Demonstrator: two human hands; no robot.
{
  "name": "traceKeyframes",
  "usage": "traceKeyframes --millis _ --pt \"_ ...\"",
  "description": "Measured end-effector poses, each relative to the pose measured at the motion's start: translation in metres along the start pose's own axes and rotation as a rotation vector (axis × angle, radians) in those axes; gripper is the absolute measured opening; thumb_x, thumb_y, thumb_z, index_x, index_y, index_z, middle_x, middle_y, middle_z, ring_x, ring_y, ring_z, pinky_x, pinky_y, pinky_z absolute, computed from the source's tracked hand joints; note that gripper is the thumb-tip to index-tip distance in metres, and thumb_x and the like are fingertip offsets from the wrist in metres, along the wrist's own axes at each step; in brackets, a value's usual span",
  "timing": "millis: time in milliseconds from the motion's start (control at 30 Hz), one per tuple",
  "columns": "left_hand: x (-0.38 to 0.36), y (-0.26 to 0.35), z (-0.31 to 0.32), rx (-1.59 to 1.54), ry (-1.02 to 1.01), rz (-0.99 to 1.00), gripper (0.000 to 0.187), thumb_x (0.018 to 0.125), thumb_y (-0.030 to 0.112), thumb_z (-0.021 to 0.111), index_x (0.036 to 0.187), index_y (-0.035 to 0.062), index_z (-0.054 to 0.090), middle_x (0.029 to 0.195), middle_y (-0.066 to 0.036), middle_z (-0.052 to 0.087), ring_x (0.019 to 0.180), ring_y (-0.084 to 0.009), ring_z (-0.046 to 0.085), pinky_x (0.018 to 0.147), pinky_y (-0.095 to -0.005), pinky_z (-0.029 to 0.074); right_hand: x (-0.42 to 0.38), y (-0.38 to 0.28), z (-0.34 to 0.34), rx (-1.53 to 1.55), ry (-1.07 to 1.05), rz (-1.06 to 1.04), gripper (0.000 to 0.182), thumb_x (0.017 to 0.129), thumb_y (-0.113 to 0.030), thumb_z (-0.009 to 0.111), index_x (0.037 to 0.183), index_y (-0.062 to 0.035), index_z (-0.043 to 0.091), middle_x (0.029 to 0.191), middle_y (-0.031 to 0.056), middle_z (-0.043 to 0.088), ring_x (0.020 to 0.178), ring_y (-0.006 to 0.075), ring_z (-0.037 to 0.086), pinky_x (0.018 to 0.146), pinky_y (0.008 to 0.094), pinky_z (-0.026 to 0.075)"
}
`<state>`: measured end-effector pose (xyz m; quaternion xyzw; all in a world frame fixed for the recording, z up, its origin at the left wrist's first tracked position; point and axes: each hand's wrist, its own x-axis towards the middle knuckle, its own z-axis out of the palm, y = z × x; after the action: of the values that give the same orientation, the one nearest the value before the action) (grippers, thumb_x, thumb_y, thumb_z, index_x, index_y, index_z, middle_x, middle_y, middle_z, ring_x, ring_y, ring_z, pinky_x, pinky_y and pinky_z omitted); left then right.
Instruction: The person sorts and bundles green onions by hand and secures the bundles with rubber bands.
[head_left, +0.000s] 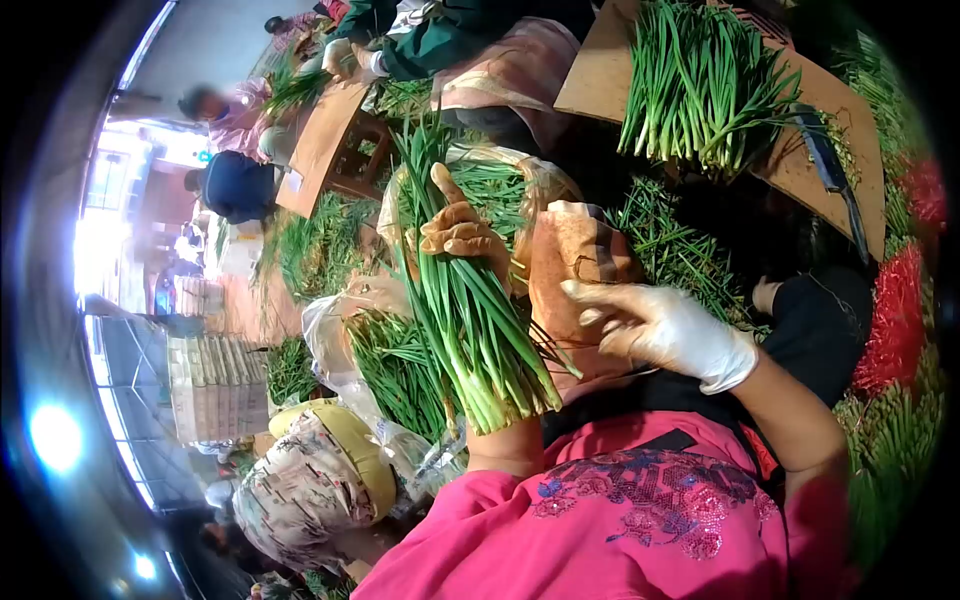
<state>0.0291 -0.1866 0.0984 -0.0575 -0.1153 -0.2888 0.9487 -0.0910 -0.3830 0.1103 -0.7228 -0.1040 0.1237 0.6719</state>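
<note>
My left hand, in a thin tan-looking glove, is wrapped round a bunch of garlic chives. The bunch slants across the middle of the view, pale cut ends low and leaf tips high. To its right, my right hand wears a white glove. It is raised with the index finger stretched out and the others loosely bent, apart from the bunch; nothing shows in it. Another pile of garlic chives lies on a cardboard-coloured board, beside a long dark-bladed knife.
Bags of greens stand left of my arm. Loose stalks cover the ground beyond my hands. Red netting or ties lie at far right. A co-worker in a patterned top sits close at left; others work further off near stacked crates.
</note>
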Motion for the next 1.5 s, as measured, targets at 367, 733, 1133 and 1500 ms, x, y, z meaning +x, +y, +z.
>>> traceKeyframes --millis 367,733,1133,1500 --pt "-0.003 -0.017 -0.01 -0.028 -0.004 -0.058 0.062 0.087 0.028 0.057 0.137 0.0078 0.028 0.092 -0.003 0.049 0.078 -0.0132 0.053 0.078 -0.0316 0.046 0.017 -0.01 -0.048 0.341 0.418 -0.211 0.023 0.09 -0.018 0.053 0.095 0.0006 0.066 0.089 0.0081 0.068 0.067 0.0041 0.053 0.057 0.0153 0.039" --pt "-0.008 -0.012 -0.014 -0.042 0.021 -0.079 0.056 0.087 0.028 0.057 0.131 0.0061 0.031 0.092 -0.003 0.046 0.076 -0.0128 0.052 0.077 -0.032 0.046 0.016 -0.043 0.028 -1.073 0.124 -0.58 0.039 0.075 -0.031 0.065 0.107 -0.0087 0.061 0.063 0.0048 0.051 0.06 0.0214 0.056 0.052 0.0335 0.044" --pt "-0.011 -0.022 -0.032 -0.067 0.017 -0.214 0.036 0.085 0.024 0.059 0.112 0.0019 0.047 0.092 -0.002 0.045 0.079 -0.013 0.052 0.08 -0.0333 0.045 0.036 -0.029 0.021 -1.06 0.258 -0.802 0.008 0.073 -0.018 0.062 0.071 -0.0116 0.056 0.065 0.0034 0.05 0.057 0.0213 0.052 0.051 0.0338 0.041" --pt "-0.015 -0.015 -0.034 -0.063 0.051 -0.138 0.042 0.085 0.024 0.059 0.117 0.0027 0.042 0.093 -0.003 0.048 0.079 -0.0145 0.052 0.08 -0.0331 0.045 0.019 -0.004 -0.066 0.092 0.345 -0.23 0.022 0.089 -0.021 0.059 0.084 0.0009 0.061 0.073 0.0027 0.061 0.056 0.005 0.051 0.052 0.0183 0.041"
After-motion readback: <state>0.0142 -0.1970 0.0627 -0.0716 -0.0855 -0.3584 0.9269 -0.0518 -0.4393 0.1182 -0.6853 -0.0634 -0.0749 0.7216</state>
